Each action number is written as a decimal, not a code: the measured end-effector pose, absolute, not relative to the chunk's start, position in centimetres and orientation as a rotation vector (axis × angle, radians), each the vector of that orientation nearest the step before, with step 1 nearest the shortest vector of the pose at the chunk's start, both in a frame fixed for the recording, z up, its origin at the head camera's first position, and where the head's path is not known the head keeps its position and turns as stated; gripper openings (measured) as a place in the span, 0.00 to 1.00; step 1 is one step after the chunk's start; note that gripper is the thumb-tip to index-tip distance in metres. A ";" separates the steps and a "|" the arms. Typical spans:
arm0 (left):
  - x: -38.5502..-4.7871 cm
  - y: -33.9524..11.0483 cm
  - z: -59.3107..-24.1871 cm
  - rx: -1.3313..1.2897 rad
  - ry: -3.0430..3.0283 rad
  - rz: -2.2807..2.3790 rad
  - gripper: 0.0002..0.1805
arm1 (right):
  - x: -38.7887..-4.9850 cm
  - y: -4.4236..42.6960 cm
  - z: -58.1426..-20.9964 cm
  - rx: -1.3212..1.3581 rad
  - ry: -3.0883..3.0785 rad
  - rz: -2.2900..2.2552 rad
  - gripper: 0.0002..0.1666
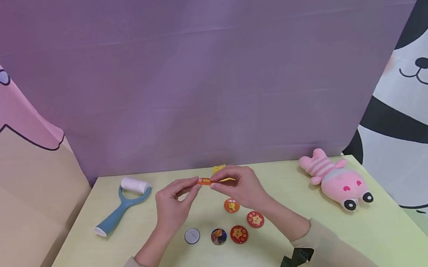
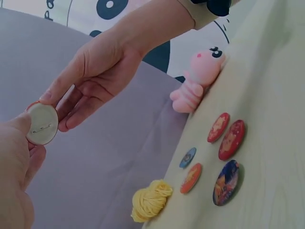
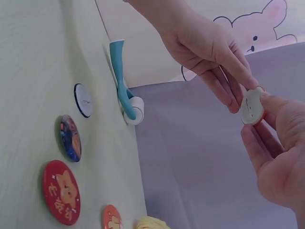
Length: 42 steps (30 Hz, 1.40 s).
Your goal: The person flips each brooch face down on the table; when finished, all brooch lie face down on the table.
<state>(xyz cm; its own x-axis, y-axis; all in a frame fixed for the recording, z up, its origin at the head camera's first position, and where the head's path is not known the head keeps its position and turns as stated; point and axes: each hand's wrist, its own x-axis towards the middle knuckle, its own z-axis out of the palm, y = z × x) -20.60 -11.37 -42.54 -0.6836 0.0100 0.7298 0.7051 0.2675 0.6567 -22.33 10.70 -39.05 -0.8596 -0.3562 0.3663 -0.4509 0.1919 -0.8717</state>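
Between both hands, raised above the table, is an orange-fronted button badge point(image 1: 204, 181). Its pale back with a safety pin shows in the left wrist view. My left hand point(image 1: 173, 204) pinches one edge with thumb and fingers, and my right hand point(image 1: 242, 188) pinches the opposite edge. Beneath the hands on the table lie an orange badge point(image 1: 232, 205), two red badges point(image 1: 238, 234), a dark picture badge point(image 1: 218, 236) and a badge with its white back up point(image 1: 192, 235). A blue badge point(image 2: 188, 157) appears in the left wrist view; the right hand hides it from the head view.
A blue-handled lint roller point(image 1: 119, 208) lies at the table's left. Pink plush toy point(image 1: 336, 180) at the back right. A yellow yarn bundle point(image 2: 151, 200) sits by the back edge, partly behind the right hand in the head view. A purple curtain point(image 1: 209, 75) hangs behind.
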 end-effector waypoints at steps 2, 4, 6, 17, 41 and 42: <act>-20.6 -11.3 -42.4 -0.630 -1.904 -1.477 0.11 | -22.3 10.7 -38.8 0.781 -2.355 1.749 0.09; -20.7 -11.3 -42.3 -0.614 -1.889 -1.483 0.10 | -22.3 10.6 -38.5 0.761 -2.358 1.731 0.10; -20.7 -11.2 -42.2 -0.597 -1.879 -1.481 0.10 | -22.4 10.6 -38.4 0.744 -2.370 1.717 0.11; -20.4 -11.1 -41.8 -0.599 -1.892 -1.582 0.13 | -22.4 10.6 -38.3 0.742 -2.372 1.739 0.12; -19.9 -12.2 -41.4 -0.531 -2.289 -1.717 0.27 | -22.5 10.4 -39.4 0.847 -2.463 1.499 0.16; -19.9 -12.2 -41.4 -0.526 -2.301 -1.715 0.27 | -22.5 10.4 -39.5 0.865 -2.479 1.480 0.17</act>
<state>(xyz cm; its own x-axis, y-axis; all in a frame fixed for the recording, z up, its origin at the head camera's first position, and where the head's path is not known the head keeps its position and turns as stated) -19.89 -12.25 -41.41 -0.9108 0.1504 0.3846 0.4115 0.2532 0.8755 -22.49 10.44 -39.48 -0.8280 -0.4077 0.3851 -0.5324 0.3558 -0.7681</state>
